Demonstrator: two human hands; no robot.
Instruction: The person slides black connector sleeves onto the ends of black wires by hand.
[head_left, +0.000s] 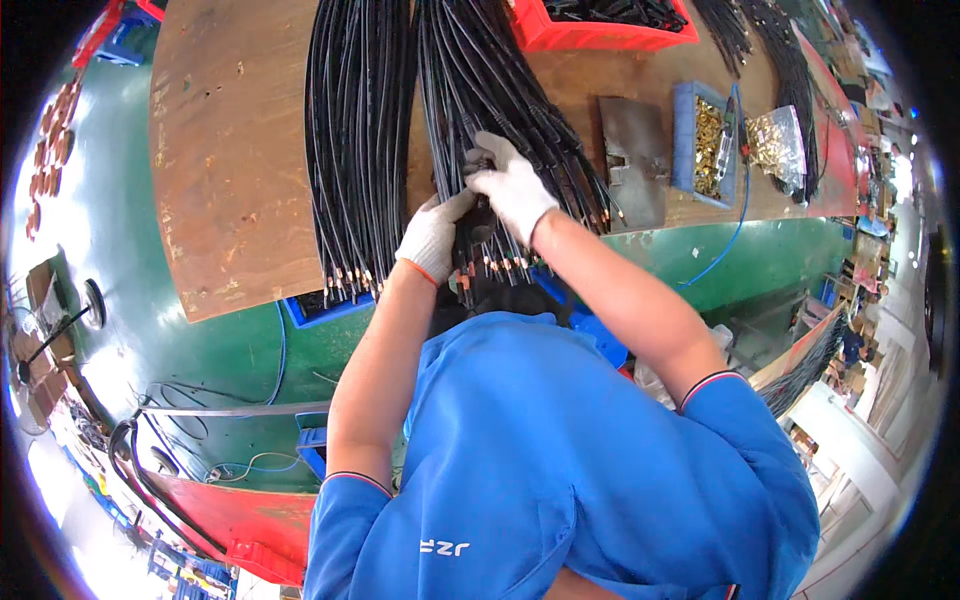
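Two thick bundles of black cables lie side by side on the table, a left bundle [355,140] and a right bundle [480,90]. Bare copper-coloured ends show along their near edge. Over the lower part of the right bundle, both my hands work close together in whitish gloves. My left hand [430,240] is closed, thumb and fingers pinching at a black cable. Just above and to the right, my right hand [515,188] curls its fingers round a black cable too. Dark pieces between the hands are partly hidden by the fingers, so their exact shape is unclear.
A blue bin [684,140] of brass-coloured fittings stands right, beside a clear bag [777,140] of similar parts and a tool with a blue hose [742,195]. A dark metal plate [634,160] lies nearer. A red crate [600,36] of black parts sits at the back.
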